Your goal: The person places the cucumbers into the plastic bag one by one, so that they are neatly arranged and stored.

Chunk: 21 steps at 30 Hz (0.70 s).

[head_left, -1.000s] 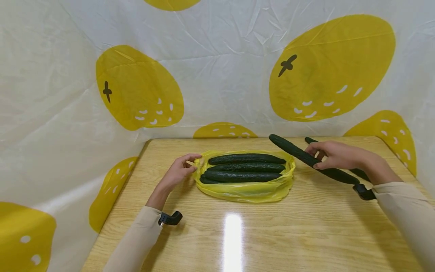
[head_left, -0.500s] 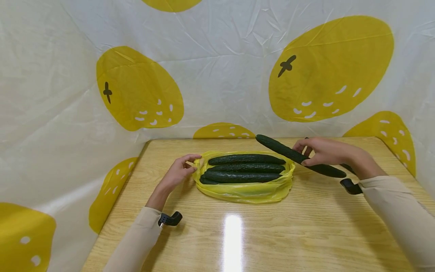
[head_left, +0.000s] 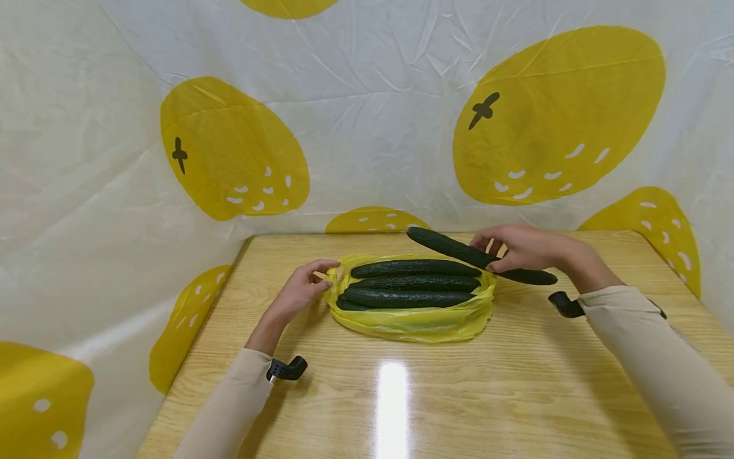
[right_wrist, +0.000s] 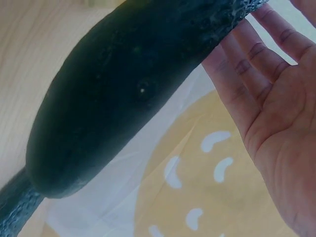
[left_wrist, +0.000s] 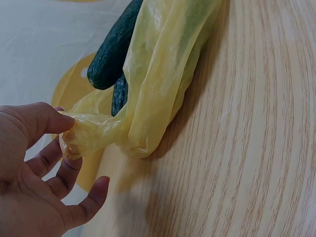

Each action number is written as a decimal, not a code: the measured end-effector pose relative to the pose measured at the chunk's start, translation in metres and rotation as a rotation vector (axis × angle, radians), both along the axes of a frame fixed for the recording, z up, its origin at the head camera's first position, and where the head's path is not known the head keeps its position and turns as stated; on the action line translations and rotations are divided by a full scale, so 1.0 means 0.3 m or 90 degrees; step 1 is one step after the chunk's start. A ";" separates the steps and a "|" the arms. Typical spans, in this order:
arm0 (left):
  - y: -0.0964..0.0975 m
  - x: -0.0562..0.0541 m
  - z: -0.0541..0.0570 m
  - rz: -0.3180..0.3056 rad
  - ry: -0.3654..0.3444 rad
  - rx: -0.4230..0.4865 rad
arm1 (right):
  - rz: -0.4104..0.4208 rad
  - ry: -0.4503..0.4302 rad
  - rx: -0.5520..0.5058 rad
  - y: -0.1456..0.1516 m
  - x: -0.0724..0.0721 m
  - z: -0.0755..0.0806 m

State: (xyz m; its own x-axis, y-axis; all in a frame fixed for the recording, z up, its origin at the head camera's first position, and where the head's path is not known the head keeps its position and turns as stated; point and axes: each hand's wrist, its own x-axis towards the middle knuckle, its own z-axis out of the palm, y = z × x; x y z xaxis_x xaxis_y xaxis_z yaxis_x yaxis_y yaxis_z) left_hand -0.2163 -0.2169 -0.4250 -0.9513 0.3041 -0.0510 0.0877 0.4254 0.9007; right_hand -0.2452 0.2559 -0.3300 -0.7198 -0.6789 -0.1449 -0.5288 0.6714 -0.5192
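My left hand (head_left: 298,290) pinches the left end of a yellow plastic bag (head_left: 413,326) between thumb and fingers; the left wrist view shows the gathered plastic (left_wrist: 89,133) there. Several dark green cucumbers (head_left: 415,282) lie side by side in the bag's wide mouth. With thumb and fingertips my right hand (head_left: 524,247) grips another cucumber (head_left: 441,244) around its middle. That one is tilted, its left end higher and over the bag's back right part. Up close in the right wrist view, the held cucumber (right_wrist: 113,94) covers much of the frame.
One more cucumber (right_wrist: 17,205) shows at the lower left of the right wrist view; my right arm mostly hides it in the head view. The wooden table (head_left: 459,395) meets a white curtain (head_left: 367,140) with yellow fruit prints at its back edge.
My right hand has carried the cucumber leftward from the table's right side, so it now overlaps the bag's back right edge. The left hand and the bag have stayed in place.
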 end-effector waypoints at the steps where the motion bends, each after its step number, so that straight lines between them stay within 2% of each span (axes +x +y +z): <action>1: 0.000 0.000 0.000 0.001 -0.003 0.001 | 0.001 0.000 0.000 -0.007 -0.003 0.002; 12: 0.005 0.001 0.013 -0.003 -0.015 0.007 | 0.031 0.006 0.003 -0.081 -0.037 0.019; 21: 0.002 -0.002 0.005 0.000 -0.009 0.004 | 0.048 0.004 0.007 -0.129 -0.055 0.015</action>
